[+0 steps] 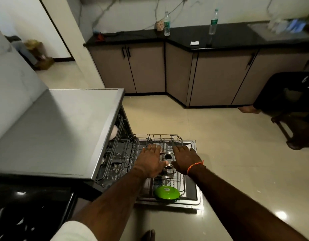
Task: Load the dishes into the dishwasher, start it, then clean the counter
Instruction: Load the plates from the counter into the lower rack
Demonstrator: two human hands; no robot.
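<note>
1. My left hand, lower centre of the frame, lies palm down over the pulled-out lower rack; its fingers are straight and slightly spread, gripping nothing.
2. My right hand, just right of the left, is also palm down over the rack; its fingers are straight and close together, holding nothing. An orange thread band circles that wrist.
3. Steel vessels sit in the rack between and partly under both hands; whether my palms touch them I cannot tell.
4. A green round dish rests at the rack's near end, below the hands in the frame.
5. The rack stands on the lowered dishwasher door, which lies flat above the cream floor.
6. The dishwasher's upper rack, left of the hands, holds a white bowl-like item, partly hidden.
7. A grey table tops the dishwasher, filling the left of the frame.
8. A black table over beige cabinets runs across the upper frame; on it stand two clear bottles and a white paper slip.
</note>
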